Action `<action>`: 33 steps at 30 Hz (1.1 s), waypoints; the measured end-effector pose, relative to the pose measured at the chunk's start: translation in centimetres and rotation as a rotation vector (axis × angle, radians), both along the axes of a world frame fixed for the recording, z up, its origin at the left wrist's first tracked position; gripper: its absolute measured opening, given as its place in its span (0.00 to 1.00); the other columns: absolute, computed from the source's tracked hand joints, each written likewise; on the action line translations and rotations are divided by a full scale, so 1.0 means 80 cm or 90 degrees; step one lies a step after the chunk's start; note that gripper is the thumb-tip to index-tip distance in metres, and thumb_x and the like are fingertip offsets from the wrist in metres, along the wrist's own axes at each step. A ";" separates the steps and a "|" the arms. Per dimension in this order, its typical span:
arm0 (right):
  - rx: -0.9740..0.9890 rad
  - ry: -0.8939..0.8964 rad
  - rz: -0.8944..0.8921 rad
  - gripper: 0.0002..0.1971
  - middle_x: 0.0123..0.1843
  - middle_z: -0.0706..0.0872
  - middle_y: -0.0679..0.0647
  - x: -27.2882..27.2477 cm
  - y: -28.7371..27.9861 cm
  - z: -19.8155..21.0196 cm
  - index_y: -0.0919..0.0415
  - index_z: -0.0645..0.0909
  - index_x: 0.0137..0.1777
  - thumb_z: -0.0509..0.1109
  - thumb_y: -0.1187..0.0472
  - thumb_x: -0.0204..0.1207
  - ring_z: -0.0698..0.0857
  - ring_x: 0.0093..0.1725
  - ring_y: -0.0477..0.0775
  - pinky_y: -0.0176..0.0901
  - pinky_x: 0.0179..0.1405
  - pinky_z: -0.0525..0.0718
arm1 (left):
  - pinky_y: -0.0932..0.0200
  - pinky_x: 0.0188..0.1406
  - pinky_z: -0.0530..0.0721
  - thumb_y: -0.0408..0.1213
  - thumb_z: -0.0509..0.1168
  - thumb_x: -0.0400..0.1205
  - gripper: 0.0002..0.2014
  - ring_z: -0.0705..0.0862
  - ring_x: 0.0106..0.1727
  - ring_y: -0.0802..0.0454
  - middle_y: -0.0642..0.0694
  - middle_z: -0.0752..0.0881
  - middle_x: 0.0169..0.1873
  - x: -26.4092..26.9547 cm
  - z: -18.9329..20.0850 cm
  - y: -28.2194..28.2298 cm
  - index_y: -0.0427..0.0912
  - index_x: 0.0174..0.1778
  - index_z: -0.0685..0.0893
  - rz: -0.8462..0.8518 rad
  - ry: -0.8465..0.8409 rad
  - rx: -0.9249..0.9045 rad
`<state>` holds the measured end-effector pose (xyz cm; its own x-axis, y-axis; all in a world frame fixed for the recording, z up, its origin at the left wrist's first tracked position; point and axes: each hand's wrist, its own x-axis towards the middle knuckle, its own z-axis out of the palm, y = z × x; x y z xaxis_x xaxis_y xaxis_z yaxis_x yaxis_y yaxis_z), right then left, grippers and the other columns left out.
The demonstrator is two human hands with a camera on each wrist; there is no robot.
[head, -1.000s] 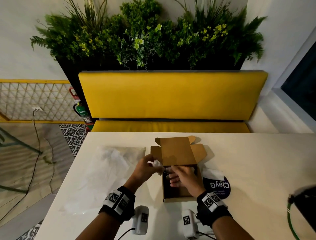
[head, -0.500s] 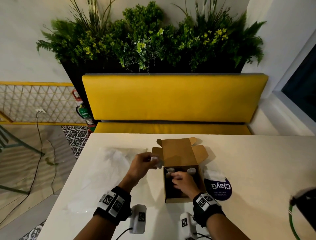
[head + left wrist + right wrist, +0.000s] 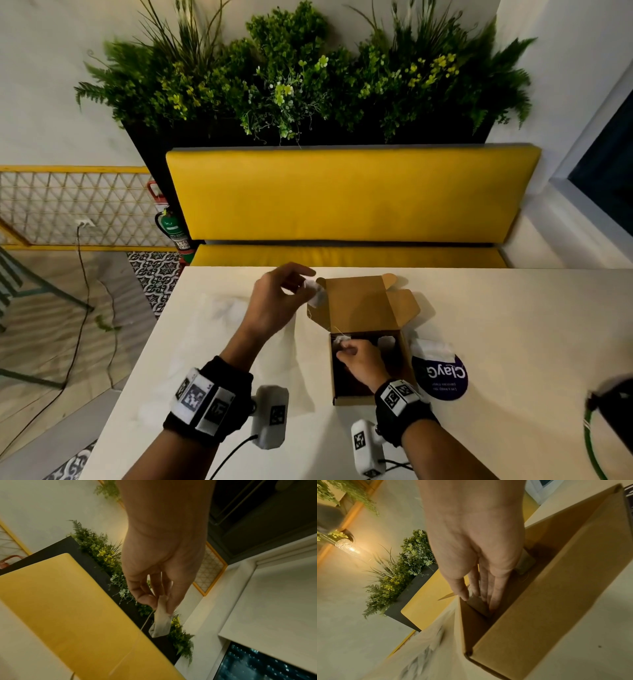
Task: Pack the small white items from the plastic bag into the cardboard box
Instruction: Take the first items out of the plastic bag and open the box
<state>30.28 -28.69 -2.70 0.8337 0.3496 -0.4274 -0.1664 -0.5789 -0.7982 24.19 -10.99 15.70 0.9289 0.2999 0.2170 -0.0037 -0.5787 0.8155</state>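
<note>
Left hand [image 3: 274,301] is raised above the desk [image 3: 513,325] just left of the cardboard box [image 3: 368,399], thumb and fingers pinching one small white pouch [image 3: 160,623] by its top; pouch hangs free, thin string [image 3: 145,622] trailing off it. In the head view that string seems to run down toward the box interior, so it may be tied up with the pouch below; cannot confirm. Right hand [image 3: 359,363] is inside the box at its far-left corner, fingers pressing or pinching a second white pouch [image 3: 341,340] against the wall; wrist view shows fingers mostly straight and reaching down, so whether it truly grips the pouch cannot be told. A third pouch [image 3: 386,342] sits at the far-right corner of the box. Box lid is open, flaps up, box near the middle of the desk. Clear plastic bag [image 3: 212,329] lies flat at the left side of the desk, contents not readable. Round dark label [image 3: 442,377] touches the box's right side. Risks, as judgement: lifting the left hand further could drag the string and pull the seated pouch out; a light pinch could drop the hanging pouch on the desk; the right hand pushing could slide the light box.
</note>
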 end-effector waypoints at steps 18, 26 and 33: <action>0.087 -0.044 -0.005 0.11 0.55 0.86 0.50 -0.006 -0.052 0.023 0.56 0.84 0.58 0.72 0.66 0.77 0.84 0.57 0.46 0.41 0.58 0.84 | 0.62 0.32 0.86 0.35 0.74 0.76 0.05 0.86 0.33 0.52 0.45 0.89 0.38 0.010 -0.155 -0.048 0.44 0.46 0.87 -0.157 0.324 -0.060; 0.180 -0.004 0.020 0.05 0.48 0.90 0.61 -0.008 -0.047 0.013 0.61 0.85 0.51 0.75 0.64 0.76 0.88 0.45 0.55 0.38 0.37 0.85 | 0.62 0.32 0.86 0.43 0.78 0.73 0.12 0.86 0.31 0.55 0.46 0.89 0.35 0.027 -0.177 -0.049 0.39 0.44 0.89 -0.164 0.354 -0.049; 0.171 -0.013 0.036 0.05 0.46 0.89 0.58 -0.004 -0.045 0.010 0.53 0.84 0.44 0.74 0.65 0.77 0.88 0.46 0.57 0.39 0.37 0.87 | 0.61 0.32 0.82 0.37 0.75 0.76 0.07 0.82 0.30 0.56 0.48 0.87 0.34 0.031 -0.184 -0.036 0.37 0.46 0.92 -0.168 0.339 -0.025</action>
